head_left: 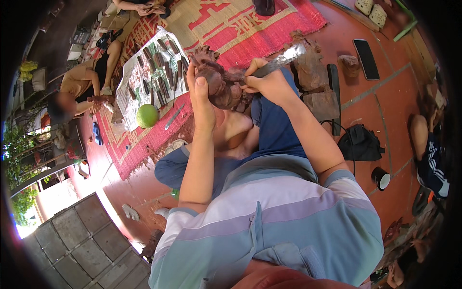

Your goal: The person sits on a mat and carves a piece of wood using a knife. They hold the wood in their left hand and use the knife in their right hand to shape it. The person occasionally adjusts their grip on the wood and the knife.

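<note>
My left hand (pixel 202 98) is closed around the left side of a reddish-brown carved wooden figure (pixel 221 86), holding it up above my lap. The figure has rounded forms and a jagged top. From the other side, my right hand (pixel 272 86) grips a grey carving tool (pixel 269 68) against the figure. The tool's shiny end sticks out beyond my fingers, away from the figure. Its tip by the wood is hidden by my fingers. A white sheet (pixel 127 98) beyond my left hand carries several dark-handled carving tools (pixel 166 72).
A green round fruit (pixel 147 116) and a slim blade tool (pixel 174 117) lie by the sheet, on a red patterned rug (pixel 301 21). Wood blocks (pixel 310 70), a phone (pixel 366 59), a black bag (pixel 361 143) and a dark cup (pixel 380 178) are at right. Another person (pixel 79 82) sits at left.
</note>
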Available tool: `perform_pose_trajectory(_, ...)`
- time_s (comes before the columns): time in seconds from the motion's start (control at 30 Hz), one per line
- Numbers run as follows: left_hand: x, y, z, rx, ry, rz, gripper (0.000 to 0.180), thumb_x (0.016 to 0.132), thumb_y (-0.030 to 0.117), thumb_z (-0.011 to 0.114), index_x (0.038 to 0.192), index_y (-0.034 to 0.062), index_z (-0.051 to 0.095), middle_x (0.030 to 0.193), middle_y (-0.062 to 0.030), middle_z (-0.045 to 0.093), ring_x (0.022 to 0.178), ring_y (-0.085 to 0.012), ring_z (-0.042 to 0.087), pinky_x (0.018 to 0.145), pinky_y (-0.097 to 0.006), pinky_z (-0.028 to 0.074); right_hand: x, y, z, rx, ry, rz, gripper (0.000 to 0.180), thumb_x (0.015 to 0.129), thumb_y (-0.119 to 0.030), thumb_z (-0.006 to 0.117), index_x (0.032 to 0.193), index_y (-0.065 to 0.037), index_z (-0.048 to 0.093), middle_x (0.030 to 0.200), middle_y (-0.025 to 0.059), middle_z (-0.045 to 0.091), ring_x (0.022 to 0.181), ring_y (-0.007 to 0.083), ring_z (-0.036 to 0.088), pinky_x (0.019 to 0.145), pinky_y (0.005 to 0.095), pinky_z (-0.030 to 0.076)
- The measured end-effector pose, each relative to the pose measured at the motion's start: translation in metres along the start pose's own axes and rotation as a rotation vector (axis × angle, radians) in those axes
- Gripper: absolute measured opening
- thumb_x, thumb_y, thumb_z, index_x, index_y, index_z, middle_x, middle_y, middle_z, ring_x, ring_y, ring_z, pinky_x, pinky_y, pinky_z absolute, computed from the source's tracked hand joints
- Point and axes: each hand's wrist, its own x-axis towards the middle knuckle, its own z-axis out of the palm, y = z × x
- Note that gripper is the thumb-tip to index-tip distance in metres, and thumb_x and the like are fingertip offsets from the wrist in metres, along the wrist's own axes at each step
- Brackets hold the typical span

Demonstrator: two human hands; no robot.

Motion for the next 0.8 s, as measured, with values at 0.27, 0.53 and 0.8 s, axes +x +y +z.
perform_pose_trajectory(0.27,0.001,-0.001,-0.001,-0.016,0.014,-0.009,0.08,0.087,0.052,0.051,0.143,0.0007,0.026,0.137,-0.0142,0.037,0.125,-0.0234,0.038,0.105,-0.036,0.03,0.006,-0.004,-0.002,0.059,0.024,0.04,0.012,0.077,0.003,0.063,0.08,-0.004,0.054,0.069,0.0019,0.055,0.063,0.0096,0.056,0.051,0.0218,0.043)
perform_pose_trajectory(0.53,0.0,0.002,0.004,-0.045,0.02,0.004,0.082,0.086,0.055,0.055,0.143,0.0041,0.026,0.134,-0.0116,0.043,0.121,-0.0223,0.045,0.103,-0.037,0.035,0.006,-0.011,0.001,0.053,-0.014,0.068,0.011,0.077,0.002,0.063,0.078,-0.003,0.053,0.066,0.0006,0.053,0.059,0.0068,0.051,0.049,0.021,0.04)
perform_pose_trajectory(0.8,0.001,-0.002,-0.002,0.0,-0.005,0.008,0.08,0.087,0.053,0.051,0.142,0.0,0.028,0.139,-0.0162,0.034,0.127,-0.0245,0.035,0.107,-0.036,0.025,0.014,-0.008,-0.003,0.069,-0.12,0.092,0.011,0.077,0.0,0.062,0.078,-0.004,0.053,0.069,0.0015,0.053,0.058,0.0082,0.052,0.053,0.0208,0.045)
